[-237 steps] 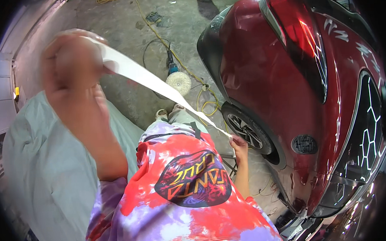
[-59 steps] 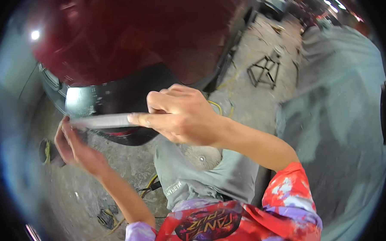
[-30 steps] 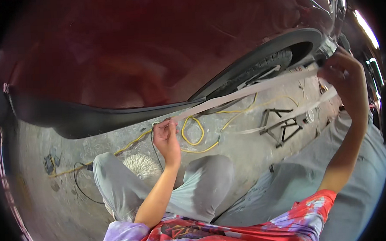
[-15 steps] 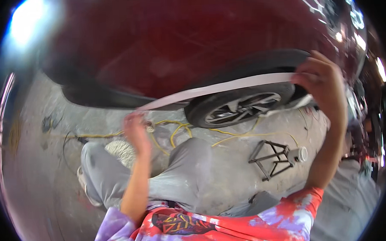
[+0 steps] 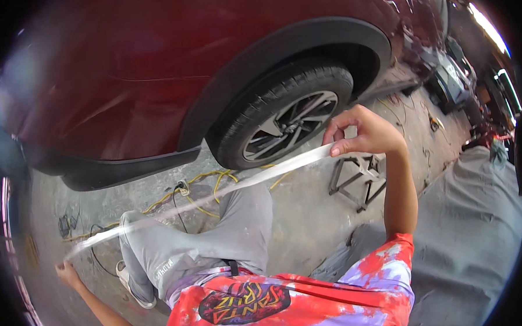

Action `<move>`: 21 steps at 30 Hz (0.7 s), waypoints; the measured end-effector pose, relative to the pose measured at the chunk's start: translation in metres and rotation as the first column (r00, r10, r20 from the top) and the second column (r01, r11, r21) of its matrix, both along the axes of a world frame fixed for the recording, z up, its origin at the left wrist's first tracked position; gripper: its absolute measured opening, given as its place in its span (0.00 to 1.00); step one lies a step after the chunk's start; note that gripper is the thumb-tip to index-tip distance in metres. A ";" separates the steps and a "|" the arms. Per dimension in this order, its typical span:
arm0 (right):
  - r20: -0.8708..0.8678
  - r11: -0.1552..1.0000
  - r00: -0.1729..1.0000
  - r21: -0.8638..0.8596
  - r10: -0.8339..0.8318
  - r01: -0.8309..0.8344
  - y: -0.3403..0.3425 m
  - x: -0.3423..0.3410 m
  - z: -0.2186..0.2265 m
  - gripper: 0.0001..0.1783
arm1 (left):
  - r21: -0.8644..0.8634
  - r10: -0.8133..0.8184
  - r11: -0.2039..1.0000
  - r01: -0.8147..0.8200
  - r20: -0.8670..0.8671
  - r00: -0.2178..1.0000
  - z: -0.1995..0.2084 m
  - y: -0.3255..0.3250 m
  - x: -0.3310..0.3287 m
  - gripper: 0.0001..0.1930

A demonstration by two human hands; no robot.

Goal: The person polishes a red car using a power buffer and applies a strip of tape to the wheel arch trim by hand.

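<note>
1. Although it fills the upper frame, the dark red car (image 5: 152, 68) is cut off at the rim, with only one wheel (image 5: 285, 124) in view.
2. The white strip (image 5: 216, 194) stretches taut between both hands above the grey-trousered legs (image 5: 218, 240); its left stretch blurs.
3. The right hand (image 5: 367, 132) pinches the strip's end.
4. The left hand (image 5: 68, 273), small at the rim, holds the other end; its fingers are hard to make out.

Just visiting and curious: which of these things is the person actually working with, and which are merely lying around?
In use: white strip, stretched between left hand and right hand.
Lying about: yellow cord, metal stand, grey cover sheet, red car.
</note>
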State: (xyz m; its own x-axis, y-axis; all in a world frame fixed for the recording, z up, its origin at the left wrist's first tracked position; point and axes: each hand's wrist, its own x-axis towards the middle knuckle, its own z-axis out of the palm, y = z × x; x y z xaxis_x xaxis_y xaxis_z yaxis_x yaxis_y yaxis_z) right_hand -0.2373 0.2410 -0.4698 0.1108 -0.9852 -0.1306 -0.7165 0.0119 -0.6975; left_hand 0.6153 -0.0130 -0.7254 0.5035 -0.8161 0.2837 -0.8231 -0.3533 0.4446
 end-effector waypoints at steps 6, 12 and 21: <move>0.207 0.996 0.978 0.074 0.026 -0.042 0.032 -0.009 -0.017 0.21 | 0.329 0.032 0.930 -0.163 0.370 0.928 -0.030 -0.001 -0.014 0.18; 0.240 0.991 0.965 0.048 0.109 -0.124 0.010 0.037 -0.030 0.17 | 0.216 -0.614 0.779 0.589 0.069 0.786 -0.024 -0.030 -0.205 0.32; 0.316 0.889 0.843 -0.002 0.435 -0.458 -0.075 0.124 -0.051 0.15 | -0.403 -0.587 -0.071 0.912 -0.722 -0.365 0.141 0.111 -0.504 0.34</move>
